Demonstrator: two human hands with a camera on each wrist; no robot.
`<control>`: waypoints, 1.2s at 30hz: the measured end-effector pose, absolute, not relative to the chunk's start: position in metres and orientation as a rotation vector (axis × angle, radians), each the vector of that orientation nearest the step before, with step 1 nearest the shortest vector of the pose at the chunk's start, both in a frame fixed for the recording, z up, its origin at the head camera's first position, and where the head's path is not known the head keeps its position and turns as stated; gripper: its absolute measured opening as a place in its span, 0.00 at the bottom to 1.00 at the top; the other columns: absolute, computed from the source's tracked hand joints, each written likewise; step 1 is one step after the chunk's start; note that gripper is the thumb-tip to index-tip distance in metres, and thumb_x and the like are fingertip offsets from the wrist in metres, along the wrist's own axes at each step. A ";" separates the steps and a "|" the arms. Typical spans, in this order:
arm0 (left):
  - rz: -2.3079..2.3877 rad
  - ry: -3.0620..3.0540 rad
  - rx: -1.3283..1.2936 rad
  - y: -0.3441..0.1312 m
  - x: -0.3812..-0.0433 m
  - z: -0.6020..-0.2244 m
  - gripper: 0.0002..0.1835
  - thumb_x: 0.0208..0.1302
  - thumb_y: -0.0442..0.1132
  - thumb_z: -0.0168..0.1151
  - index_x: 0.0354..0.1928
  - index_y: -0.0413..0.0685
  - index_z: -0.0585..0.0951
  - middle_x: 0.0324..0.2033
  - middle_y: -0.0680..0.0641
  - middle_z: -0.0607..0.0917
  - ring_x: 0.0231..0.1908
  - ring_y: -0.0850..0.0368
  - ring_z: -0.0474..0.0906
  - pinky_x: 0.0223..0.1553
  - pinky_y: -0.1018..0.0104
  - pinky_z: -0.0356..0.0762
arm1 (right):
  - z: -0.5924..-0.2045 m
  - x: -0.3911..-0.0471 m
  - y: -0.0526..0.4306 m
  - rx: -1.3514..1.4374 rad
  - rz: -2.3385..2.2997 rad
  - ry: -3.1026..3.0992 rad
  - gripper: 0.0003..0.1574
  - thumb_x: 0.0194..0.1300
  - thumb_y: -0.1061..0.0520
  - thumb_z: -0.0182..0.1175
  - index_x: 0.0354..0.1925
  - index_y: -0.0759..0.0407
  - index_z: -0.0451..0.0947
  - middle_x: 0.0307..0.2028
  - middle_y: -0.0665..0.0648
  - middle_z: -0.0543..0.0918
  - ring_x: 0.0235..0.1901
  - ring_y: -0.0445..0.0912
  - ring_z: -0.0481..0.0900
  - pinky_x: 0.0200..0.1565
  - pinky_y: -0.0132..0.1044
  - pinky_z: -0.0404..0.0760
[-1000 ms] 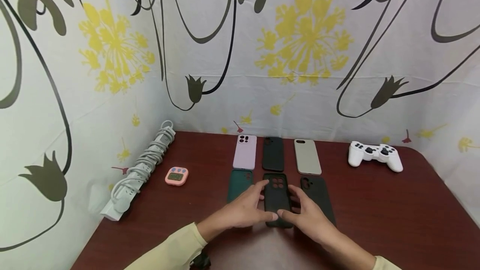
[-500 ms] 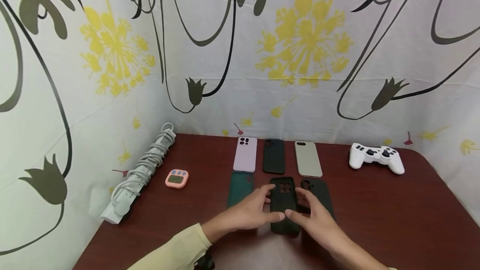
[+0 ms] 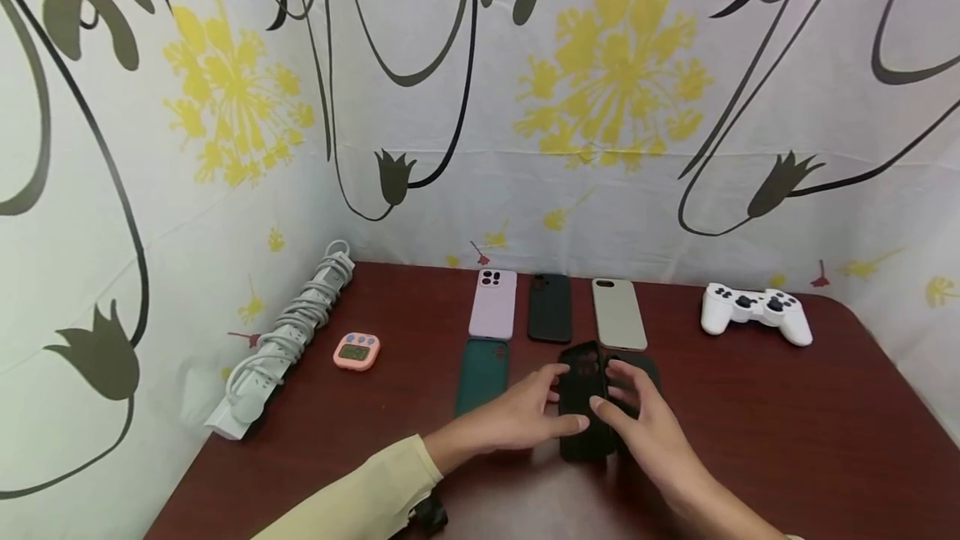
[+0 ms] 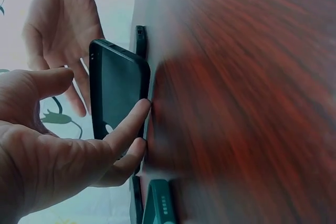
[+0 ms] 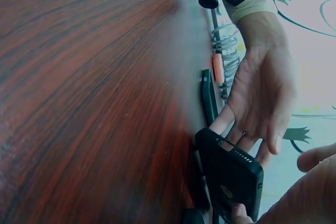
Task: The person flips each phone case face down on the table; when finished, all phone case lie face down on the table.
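A black phone case stands tilted between my two hands, its hollow inner side facing the left hand. Fingertips of my left hand touch its left, lower edge; the left thumb is held apart from it in the left wrist view. My right hand has its fingers at the opposite edge, and one fingertip touches the case's back in the right wrist view. Partly hidden behind the right hand lies another dark phone case. A teal phone case lies flat just left of the hands.
Behind the hands lie a lavender phone case, a dark phone case and a beige one. A white game controller is at the back right. To the left are a pink timer and a cord-wrapped power strip.
Both hands have shifted right with the black phone case. It was near flat between the teal and dark cases; now it is tipped on edge and overlaps the dark case.
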State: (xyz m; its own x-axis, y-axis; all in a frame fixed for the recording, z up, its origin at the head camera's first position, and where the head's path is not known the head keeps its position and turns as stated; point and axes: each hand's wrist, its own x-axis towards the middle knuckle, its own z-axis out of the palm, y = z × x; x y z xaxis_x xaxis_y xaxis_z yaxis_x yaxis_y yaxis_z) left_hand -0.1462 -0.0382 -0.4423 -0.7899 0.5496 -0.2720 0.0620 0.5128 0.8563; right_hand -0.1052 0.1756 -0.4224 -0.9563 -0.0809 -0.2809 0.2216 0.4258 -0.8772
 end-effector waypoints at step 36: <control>1.525 1.996 0.385 -0.035 -0.146 -0.445 0.42 0.76 0.49 0.65 0.83 0.56 0.54 0.75 0.41 0.70 0.73 0.46 0.73 0.62 0.48 0.83 | -0.433 -0.106 0.157 0.167 -1.934 2.155 0.34 0.89 0.44 0.34 0.81 0.60 0.50 0.77 0.66 0.64 0.75 0.57 0.67 0.70 0.52 0.76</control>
State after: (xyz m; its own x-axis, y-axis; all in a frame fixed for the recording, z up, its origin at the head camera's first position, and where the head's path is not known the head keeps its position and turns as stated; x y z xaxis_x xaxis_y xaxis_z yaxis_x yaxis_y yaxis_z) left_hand -0.1460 -0.0347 -0.4454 -0.7830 0.5564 -0.2782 -0.1221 0.3010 0.9458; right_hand -0.1056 0.1567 -0.4331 -0.9647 -0.0748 -0.2525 0.2430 0.1170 -0.9629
